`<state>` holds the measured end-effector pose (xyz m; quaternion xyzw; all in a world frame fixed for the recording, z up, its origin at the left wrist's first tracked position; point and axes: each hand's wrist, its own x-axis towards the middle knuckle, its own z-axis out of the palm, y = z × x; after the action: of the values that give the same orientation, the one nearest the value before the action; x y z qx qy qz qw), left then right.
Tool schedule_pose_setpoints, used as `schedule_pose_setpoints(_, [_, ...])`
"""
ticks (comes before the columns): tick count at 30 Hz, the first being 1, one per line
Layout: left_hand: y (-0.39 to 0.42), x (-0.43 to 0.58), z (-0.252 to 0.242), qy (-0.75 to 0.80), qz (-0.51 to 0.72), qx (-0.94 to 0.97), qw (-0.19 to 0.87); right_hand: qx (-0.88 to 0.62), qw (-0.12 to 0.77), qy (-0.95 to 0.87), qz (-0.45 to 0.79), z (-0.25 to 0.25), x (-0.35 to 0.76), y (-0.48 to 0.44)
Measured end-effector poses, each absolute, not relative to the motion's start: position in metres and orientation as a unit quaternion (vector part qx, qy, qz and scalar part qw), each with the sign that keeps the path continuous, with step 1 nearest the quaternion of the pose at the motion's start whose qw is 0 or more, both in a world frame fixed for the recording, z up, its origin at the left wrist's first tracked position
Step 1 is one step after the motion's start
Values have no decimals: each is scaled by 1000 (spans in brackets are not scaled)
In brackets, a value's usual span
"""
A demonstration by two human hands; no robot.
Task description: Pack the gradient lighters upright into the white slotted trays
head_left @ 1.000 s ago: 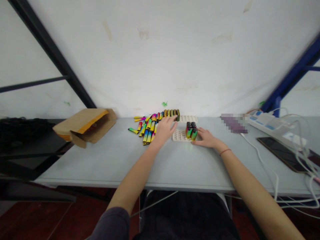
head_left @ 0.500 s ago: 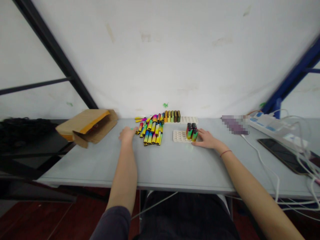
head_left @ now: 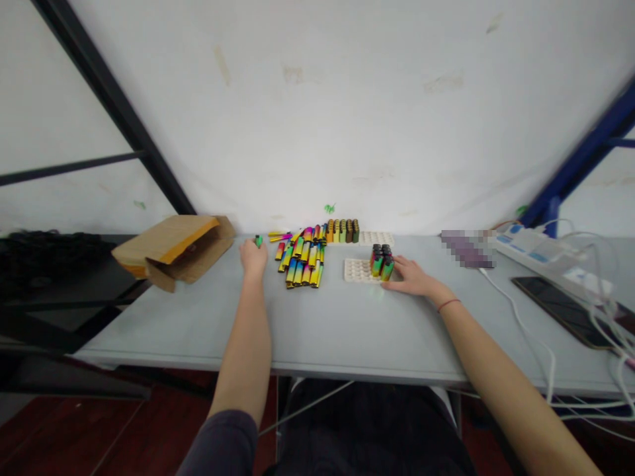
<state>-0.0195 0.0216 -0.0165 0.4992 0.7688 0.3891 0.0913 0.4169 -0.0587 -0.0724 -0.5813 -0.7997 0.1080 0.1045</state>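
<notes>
A heap of rainbow-coloured lighters (head_left: pixel 300 259) lies at the far middle of the grey table (head_left: pixel 327 324). My left hand (head_left: pixel 253 256) is just left of the heap, closed round one lighter (head_left: pixel 258 240) whose green end sticks up above the fingers. My right hand (head_left: pixel 411 276) rests on the table with fingers flat against the near white tray (head_left: pixel 358 270), which has several lighters (head_left: pixel 380 260) standing at its right end. A second white tray (head_left: pixel 376 237) lies behind it, next to a row of upright lighters (head_left: pixel 342 230).
An open cardboard box (head_left: pixel 171 250) lies on its side at the far left. At the right are a power strip (head_left: pixel 533 246), white cables (head_left: pixel 540 344) and a dark phone (head_left: pixel 563 299). A white wall stands close behind the table.
My left hand swept from the row of upright lighters to the left of the heap, closed on a stray lighter there and lifted it slightly. My right hand stayed by the tray.
</notes>
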Motion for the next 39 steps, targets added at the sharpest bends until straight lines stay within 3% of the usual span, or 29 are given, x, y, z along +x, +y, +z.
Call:
schedule_pose_setpoints(7, [8, 43, 13, 568, 585, 457, 355, -593, 98, -792, 108, -71, 416, -60])
schedule_pose_setpoints(11, [-18, 92, 26, 455, 589, 452, 492, -591, 97, -794, 104, -72, 417, -59])
schedule_pose_setpoints(15, [-41, 135, 18, 398, 519, 428, 624, -585, 101, -799, 95, -74, 418, -58])
schedule_pose_setpoints(24, [-68, 176, -15, 405, 427, 419, 692, -581, 95, -803, 91, -73, 417, -58])
schedule_pose_setpoints(39, [-75, 182, -17, 424, 438, 373, 699, -584, 104, -800, 91, -74, 416, -59])
